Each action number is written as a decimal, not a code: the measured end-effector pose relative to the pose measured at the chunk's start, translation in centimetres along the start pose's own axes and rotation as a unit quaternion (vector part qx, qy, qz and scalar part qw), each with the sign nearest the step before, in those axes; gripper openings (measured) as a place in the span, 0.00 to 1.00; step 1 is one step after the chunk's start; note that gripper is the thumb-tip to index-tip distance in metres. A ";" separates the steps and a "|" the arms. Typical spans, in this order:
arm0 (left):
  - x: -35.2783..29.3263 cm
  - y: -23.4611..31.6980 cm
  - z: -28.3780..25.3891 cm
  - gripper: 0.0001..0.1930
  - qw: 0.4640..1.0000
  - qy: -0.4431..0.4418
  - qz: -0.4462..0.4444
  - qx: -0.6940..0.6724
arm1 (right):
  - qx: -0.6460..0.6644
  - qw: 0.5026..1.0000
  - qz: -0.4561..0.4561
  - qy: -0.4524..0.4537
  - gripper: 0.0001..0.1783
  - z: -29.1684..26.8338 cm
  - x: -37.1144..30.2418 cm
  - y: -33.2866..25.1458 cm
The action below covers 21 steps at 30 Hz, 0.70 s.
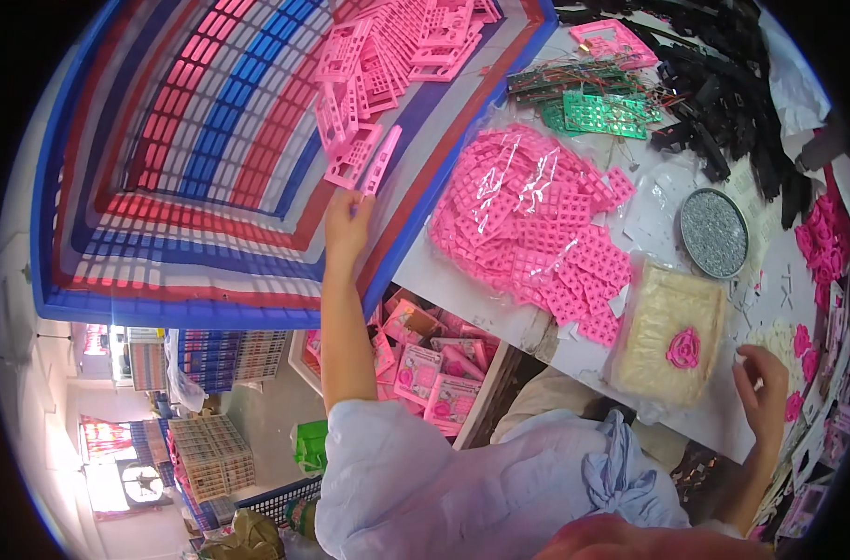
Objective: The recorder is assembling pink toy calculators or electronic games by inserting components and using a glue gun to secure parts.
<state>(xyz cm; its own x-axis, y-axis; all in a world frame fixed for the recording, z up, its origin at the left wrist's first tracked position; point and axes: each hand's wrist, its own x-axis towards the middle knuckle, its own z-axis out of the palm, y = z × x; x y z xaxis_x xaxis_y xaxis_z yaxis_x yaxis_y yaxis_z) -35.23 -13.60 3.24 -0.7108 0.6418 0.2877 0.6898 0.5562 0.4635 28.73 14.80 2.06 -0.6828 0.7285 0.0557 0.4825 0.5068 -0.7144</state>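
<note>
My left hand (348, 224) reaches into the large striped plastic basket, its fingers closed on the lower end of a narrow pink plastic casing piece (381, 161). A wider pink panel with square cut-outs (352, 157) lies right beside it, against the fingertips. Just beyond, a heap of similar pink casings (392, 51) fills the top of the basket (294, 313). Over the table's right side, my right hand (764, 385) hangs with bent fingers apart, nothing visible in them. Nearest to it is a cream-coloured wrapped block (669, 327) with a pink rosette-like piece (683, 348) on top.
A clear bag of pink keypads (528, 215) spills on the white table (574, 359). Behind sit green circuit boards (602, 114) and black parts (714, 84). A round tin of small metal pieces (713, 232) stands right. Below, a box (486, 397) holds pink packaged items.
</note>
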 end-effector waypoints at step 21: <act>-20.2 34.2 15.3 0.30 0.599 -0.377 -0.206 -0.676 | 0.621 0.771 0.105 0.090 0.24 6.3 -1.3 -3.6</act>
<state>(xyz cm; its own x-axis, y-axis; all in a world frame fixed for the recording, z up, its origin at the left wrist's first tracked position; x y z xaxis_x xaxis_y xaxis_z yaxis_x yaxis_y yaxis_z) 4.81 0.58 0.43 -0.1676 0.9364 -0.3084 -0.6270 0.1402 0.7663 24.47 9.12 0.21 -0.5205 0.8429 -0.1362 -0.4020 -0.3827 -0.8318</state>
